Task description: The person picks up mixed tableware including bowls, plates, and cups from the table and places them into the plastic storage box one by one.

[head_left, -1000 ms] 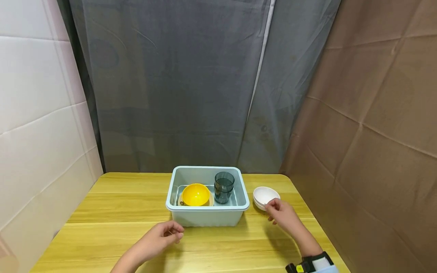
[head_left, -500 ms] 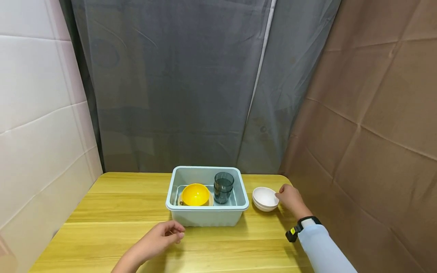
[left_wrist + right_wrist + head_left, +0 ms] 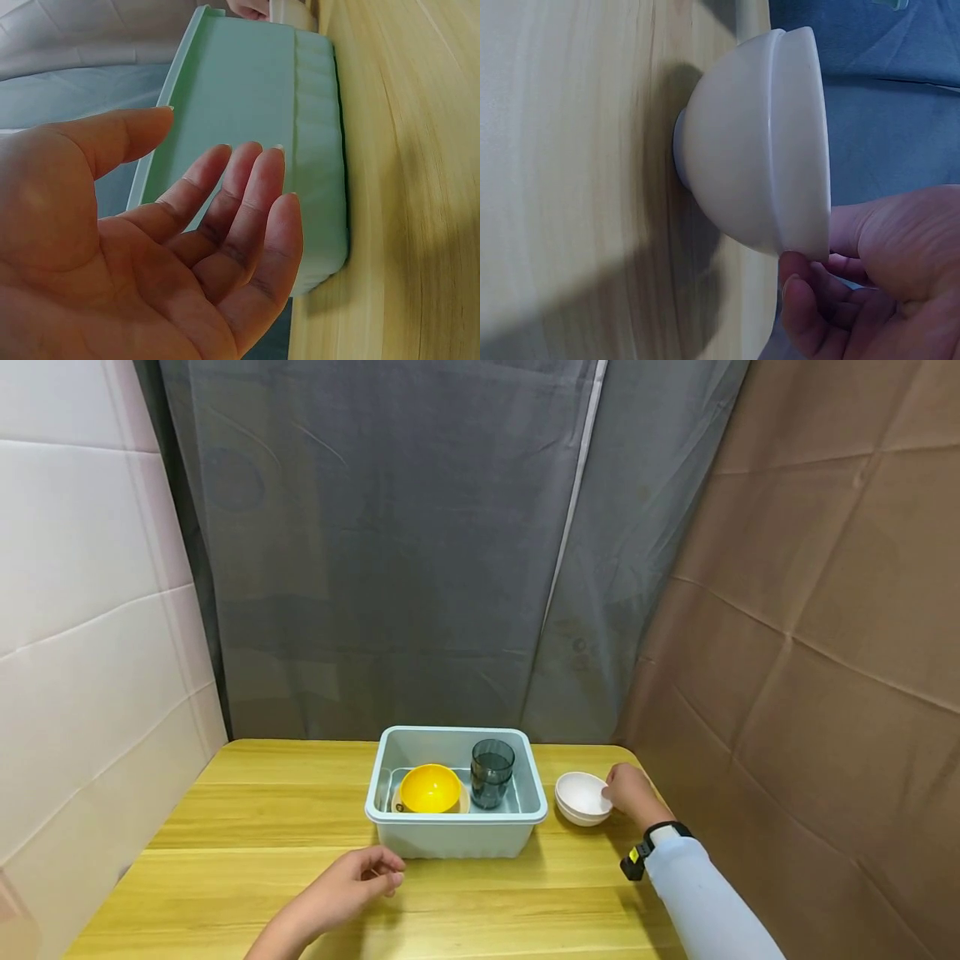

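Observation:
Two white bowls point(image 3: 580, 795) stand nested on the table, right of the tub. My right hand point(image 3: 632, 792) is at their right side and pinches the upper bowl's rim. In the right wrist view the thumb passes over the rim of the upper white bowl point(image 3: 799, 135), with fingertips point(image 3: 795, 289) against its outside. My left hand point(image 3: 348, 885) is held near the tub's front left, relaxed and holding nothing; the left wrist view shows its bent fingers apart from the tub wall.
A pale blue-green tub point(image 3: 457, 837) sits at the table's point(image 3: 285, 802) far middle. Inside it are a yellow bowl point(image 3: 430, 788) on a beige plate-like piece and stacked dark clear cups point(image 3: 492, 772). A grey curtain point(image 3: 390, 552) hangs behind; a brown cloth point(image 3: 825, 693) borders the right.
My right hand has gone from the front of the white bowls round to their right side and taken hold of the rim. The left hand stays in place.

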Demonstrator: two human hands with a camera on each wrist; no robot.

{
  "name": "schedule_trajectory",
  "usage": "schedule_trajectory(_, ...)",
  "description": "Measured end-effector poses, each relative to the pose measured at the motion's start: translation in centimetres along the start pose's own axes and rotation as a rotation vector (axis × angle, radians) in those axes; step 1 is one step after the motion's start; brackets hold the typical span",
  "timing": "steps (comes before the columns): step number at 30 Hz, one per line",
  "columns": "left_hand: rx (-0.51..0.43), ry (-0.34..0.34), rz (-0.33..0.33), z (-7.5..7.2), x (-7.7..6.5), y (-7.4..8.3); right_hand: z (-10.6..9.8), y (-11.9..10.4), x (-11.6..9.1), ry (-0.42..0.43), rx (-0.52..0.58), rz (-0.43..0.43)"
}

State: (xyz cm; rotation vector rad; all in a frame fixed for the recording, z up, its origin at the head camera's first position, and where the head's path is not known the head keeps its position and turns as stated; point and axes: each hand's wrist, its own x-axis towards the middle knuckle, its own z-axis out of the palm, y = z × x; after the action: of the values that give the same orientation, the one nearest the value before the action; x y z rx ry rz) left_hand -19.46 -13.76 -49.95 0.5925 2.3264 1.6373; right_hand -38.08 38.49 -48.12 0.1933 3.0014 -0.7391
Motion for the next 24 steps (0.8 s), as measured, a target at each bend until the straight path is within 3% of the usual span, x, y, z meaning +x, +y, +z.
schedule_trajectory(13, -0.021, -0.004, -0.023, -0.1, -0.1, -0.1, -0.3, -0.4, -0.7, -0.009, 0.011, -0.005)
schedule_trajectory(24, -0.024, -0.003, -0.018, 0.0, -0.1, -0.1, -0.3, -0.3, -1.4, 0.027, 0.11, -0.049)
